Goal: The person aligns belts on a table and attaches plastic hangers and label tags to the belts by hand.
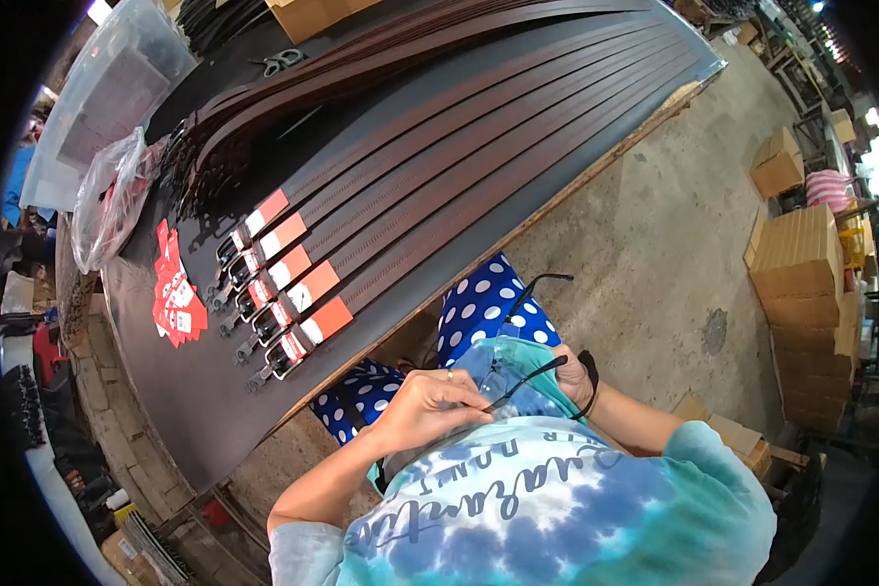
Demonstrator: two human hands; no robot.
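Observation:
My left hand (432,402) is closed in a pinch on the dark frame of a pair of eyeglasses (527,376), held in front of my lap. One temple points up past my knee, the other towards my right hand. My right hand (573,376) has its fingers closed on teal cloth (540,363), which looks like the hem of my tie-dye shirt (547,498). The lenses are partly hidden against that cloth. On the table beyond lie several brown belts (439,166) side by side, with metal buckles (285,359) and red-and-white tags (324,322).
The dark table (171,420) has a wooden edge just past my knees. Loose red tags (177,298), a plastic bag (117,200), a clear bin (117,107), scissors (281,62) and a heap of belts (230,127) lie on it. Cardboard boxes (801,269) stand at the right.

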